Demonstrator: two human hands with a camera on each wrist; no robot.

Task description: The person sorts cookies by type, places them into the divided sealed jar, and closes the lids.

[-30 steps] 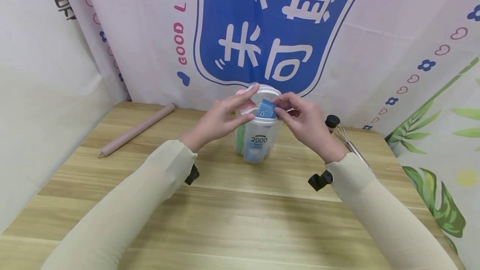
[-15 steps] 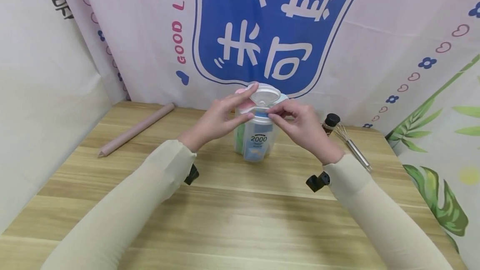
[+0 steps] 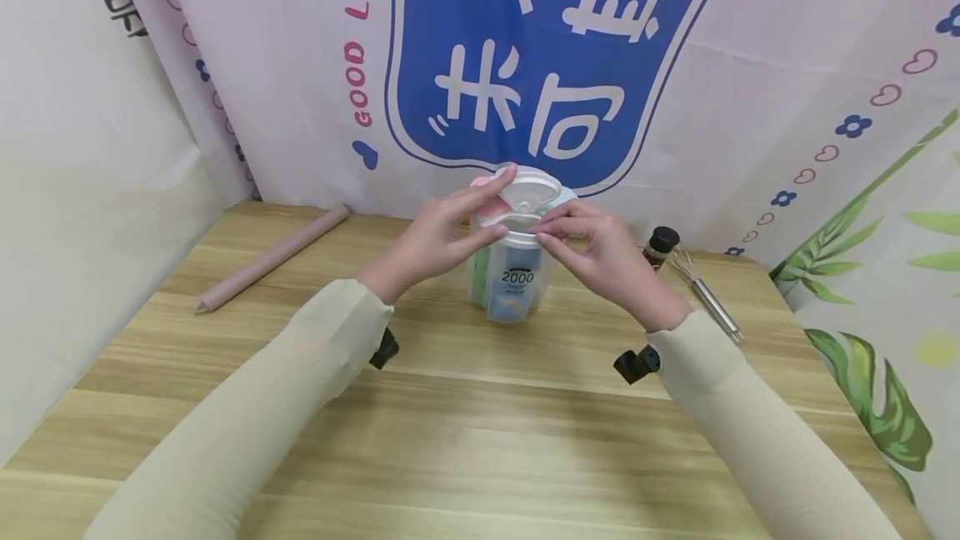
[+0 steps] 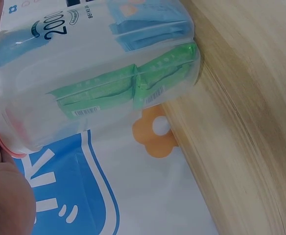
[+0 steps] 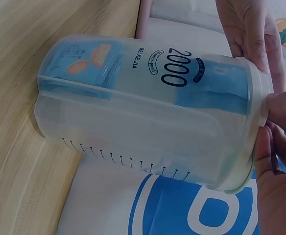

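Note:
A clear plastic storage jar (image 3: 514, 290) with several compartments and "2000" printed on it stands upright on the table. Its white flip lid (image 3: 534, 190) is raised over the front compartment. My left hand (image 3: 442, 236) steadies the top, index finger against the raised lid and thumb at the rim. At the opening's right side are the thumb and fingertips of my right hand (image 3: 596, 248). Just below the rim, a blue packet (image 5: 211, 85) sits inside; another blue packet (image 5: 82, 61) lies at the bottom. Green packets (image 4: 108, 88) fill part of a side compartment.
A pink rolling pin (image 3: 273, 261) lies at the table's back left. Behind my right hand are a dark-capped bottle (image 3: 662, 247) and a metal whisk (image 3: 708, 298). A printed curtain (image 3: 300, 65) hangs directly behind the jar.
The blue packet has gone down from my right fingers through the opening into the front compartment. My right hand has shifted slightly left to the rim; my left hand stays put.

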